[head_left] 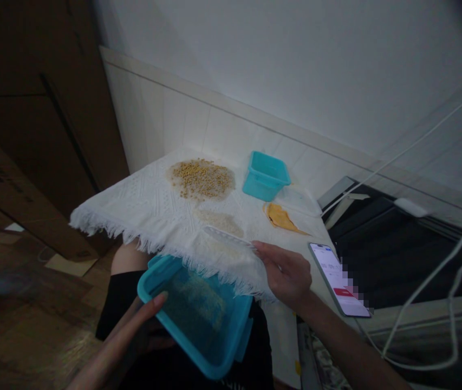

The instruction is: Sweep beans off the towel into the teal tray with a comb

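My left hand (141, 325) grips the near left rim of a blue plastic container (202, 355), its thumb over the edge. The container is tilted below the fringed table edge, with pale fine grains inside. In my right hand (287, 271) is a flat white rice paddle (228, 237), held by its handle low over the white cloth (141, 203). Beneath and beyond the paddle lie scattered pale grains (220, 221). Farther back, a pile of yellow beans (202, 179) mixed with pale grains is spread on the cloth.
A smaller turquoise container (265, 181) stands at the back, by a clear lid (301, 199). An orange-yellow flat piece (281, 218) lies before it. At right are a lit phone (338, 281) and white cables (421, 284). A wall (255, 65) borders the table.
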A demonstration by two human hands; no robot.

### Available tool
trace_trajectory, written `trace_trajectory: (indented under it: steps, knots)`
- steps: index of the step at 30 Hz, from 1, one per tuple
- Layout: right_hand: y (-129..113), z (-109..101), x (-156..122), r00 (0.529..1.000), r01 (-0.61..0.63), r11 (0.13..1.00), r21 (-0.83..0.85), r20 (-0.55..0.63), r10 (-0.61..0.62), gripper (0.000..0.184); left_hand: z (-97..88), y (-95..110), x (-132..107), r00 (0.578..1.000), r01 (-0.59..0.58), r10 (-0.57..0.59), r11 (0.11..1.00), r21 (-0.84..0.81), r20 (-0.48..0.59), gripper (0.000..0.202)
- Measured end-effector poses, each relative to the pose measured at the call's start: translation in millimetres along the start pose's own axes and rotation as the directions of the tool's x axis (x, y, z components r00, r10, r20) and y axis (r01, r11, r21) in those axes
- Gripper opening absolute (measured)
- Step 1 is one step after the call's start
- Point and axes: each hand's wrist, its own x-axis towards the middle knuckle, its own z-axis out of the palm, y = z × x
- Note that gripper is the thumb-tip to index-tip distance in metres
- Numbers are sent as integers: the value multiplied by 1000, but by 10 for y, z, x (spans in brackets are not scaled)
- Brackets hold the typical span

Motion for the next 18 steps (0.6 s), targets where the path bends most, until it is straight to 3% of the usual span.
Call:
trace_trajectory:
  steps: [6,9,14,18]
  knots:
    - [-174,-139,-44,985,32,999,21,168,-35,47,42,81,-26,995,68,-69,998,10,69,113]
    - [-222,-261,-68,985,42,998,-43,170,-35,45,57,92,-36,993,89,-91,996,29,76,115]
    - [-213,-486,-213,983,-52,941,-334,150,107,39,96,103,-88,989,123,-125,992,32,80,113]
    - [-319,-646,-382,984,-4,944,-331,169,63,44,139,95,-142,995,88,-90,995,44,43,106]
